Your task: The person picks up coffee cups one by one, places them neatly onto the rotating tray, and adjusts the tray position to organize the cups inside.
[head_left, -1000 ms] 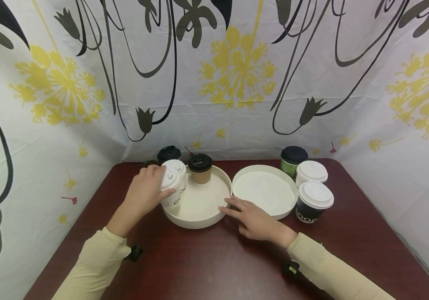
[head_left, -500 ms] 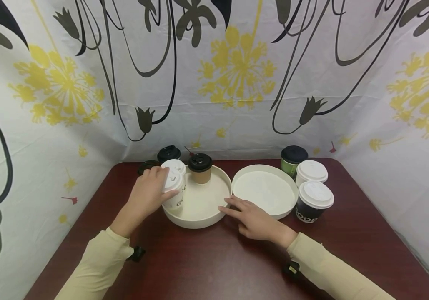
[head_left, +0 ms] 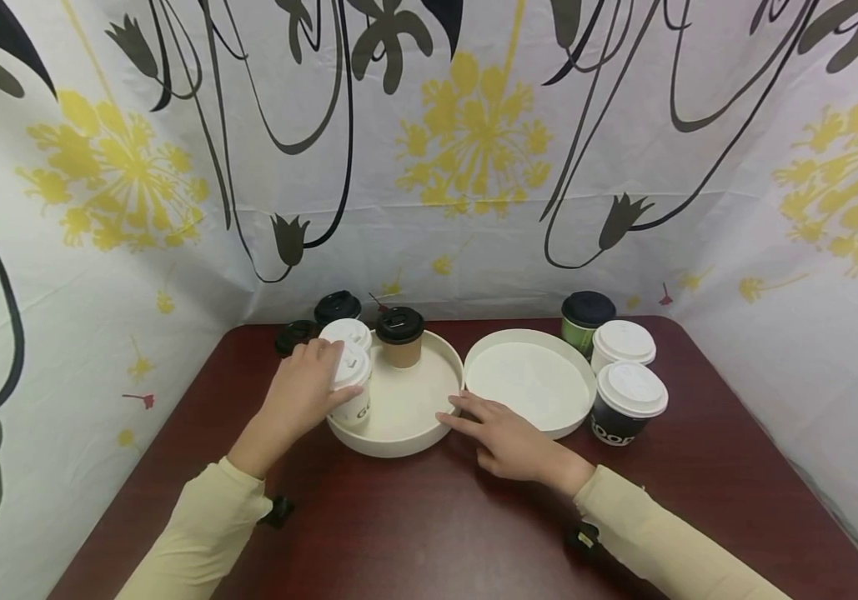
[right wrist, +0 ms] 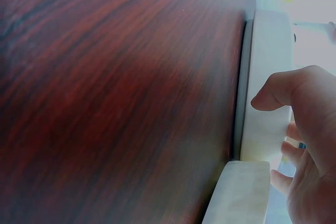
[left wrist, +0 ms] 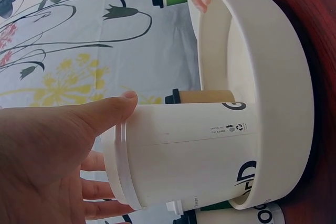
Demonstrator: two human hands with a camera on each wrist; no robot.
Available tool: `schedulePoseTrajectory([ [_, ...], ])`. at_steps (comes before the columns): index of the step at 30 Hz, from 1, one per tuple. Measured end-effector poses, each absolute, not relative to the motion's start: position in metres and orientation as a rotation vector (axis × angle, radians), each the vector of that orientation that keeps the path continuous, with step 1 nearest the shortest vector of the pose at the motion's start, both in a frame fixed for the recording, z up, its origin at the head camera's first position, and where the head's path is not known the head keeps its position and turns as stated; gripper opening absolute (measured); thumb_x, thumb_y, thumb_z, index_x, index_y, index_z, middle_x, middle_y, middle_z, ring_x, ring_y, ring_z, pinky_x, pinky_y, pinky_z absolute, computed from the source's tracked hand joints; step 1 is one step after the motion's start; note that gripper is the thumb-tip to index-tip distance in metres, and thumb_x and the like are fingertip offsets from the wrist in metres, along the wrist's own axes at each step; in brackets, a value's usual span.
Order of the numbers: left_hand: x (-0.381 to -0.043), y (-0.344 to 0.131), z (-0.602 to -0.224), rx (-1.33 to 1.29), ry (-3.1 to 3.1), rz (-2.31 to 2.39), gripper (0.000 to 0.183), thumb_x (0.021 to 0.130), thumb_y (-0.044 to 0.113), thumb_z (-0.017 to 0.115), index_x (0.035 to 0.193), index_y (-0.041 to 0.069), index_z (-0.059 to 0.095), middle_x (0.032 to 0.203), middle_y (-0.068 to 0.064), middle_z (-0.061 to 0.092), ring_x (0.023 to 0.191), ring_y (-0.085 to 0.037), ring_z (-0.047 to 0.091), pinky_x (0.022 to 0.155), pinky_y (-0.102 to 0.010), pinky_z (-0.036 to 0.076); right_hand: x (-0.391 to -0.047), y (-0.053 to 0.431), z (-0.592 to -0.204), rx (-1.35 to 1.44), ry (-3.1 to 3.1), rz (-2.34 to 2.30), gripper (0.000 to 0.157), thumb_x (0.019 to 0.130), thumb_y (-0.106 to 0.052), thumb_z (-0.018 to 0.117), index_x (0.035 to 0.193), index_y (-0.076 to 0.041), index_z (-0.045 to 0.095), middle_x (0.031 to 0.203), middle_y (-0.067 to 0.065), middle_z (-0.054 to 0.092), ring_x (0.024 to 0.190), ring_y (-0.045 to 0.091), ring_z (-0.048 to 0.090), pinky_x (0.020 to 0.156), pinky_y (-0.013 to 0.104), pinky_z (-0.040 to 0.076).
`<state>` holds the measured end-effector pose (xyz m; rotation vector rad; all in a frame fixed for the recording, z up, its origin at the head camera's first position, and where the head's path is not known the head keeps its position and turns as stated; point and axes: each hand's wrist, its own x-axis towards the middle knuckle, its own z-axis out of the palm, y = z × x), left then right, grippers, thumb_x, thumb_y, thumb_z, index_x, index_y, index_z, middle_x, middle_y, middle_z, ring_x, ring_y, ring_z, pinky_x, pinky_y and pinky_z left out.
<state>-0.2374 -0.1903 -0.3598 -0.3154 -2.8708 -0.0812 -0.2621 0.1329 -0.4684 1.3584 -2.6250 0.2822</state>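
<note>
My left hand grips a white paper coffee cup by its lid, thumb on one side and fingers on the other. This cup stands at the left part of the left cream round tray, just inside the rim. Right behind it is a second white-lidded cup, and a brown cup with a black lid stands toward the tray's back. My right hand has its fingertips on the left tray's right rim, fingers extended; the thumb shows in front of the tray wall.
Beside the left tray sits another cream round tray, bare inside. At its right stand a green cup with a dark lid, a white-lidded cup and a black cup with a white lid. Black-lidded cups stand behind the left tray.
My left hand and the white cup have shifted slightly right and toward me. More of a black lid shows behind the hand. The right hand has stayed on the rim.
</note>
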Motion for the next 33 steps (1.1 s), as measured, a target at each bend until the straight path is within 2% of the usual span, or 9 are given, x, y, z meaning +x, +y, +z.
schedulePoseTrajectory([
  [8, -0.239, -0.189, -0.364, -0.320, -2.884, -0.075, 0.076, 0.086, 0.049, 0.072, 0.138, -0.002, 0.050, 0.132, -0.027, 0.056, 0.117, -0.044, 0.056, 0.093, -0.060, 0.050, -0.262, 0.133, -0.468, 1.357, -2.627, 0.280, 0.080, 0.080, -0.007, 0.064, 0.152, -0.029, 0.038, 0.156, 0.011, 0.040, 0.147, 0.031, 0.038, 0.116, 0.046, 0.037],
  [24, -0.239, -0.188, -0.374, -0.370, -2.862, -0.064, 0.074, 0.083, 0.048, 0.075, 0.134, -0.002, 0.052, 0.127, -0.025, 0.059, 0.113, -0.042, 0.058, 0.094, -0.055, 0.050, -0.263, 0.133, -0.469, 1.364, -2.606, 0.277, 0.081, 0.079, -0.007, 0.065, 0.152, -0.029, 0.039, 0.156, 0.011, 0.041, 0.147, 0.031, 0.038, 0.116, 0.046, 0.038],
  [33, -0.239, -0.188, -0.376, -0.363, -2.868, -0.075, 0.075, 0.083, 0.047, 0.075, 0.135, -0.001, 0.052, 0.129, -0.025, 0.058, 0.116, -0.041, 0.056, 0.096, -0.056, 0.049, -0.263, 0.133, -0.471, 1.362, -2.600, 0.278, 0.081, 0.079, -0.007, 0.065, 0.152, -0.029, 0.039, 0.156, 0.011, 0.041, 0.147, 0.032, 0.038, 0.116, 0.046, 0.038],
])
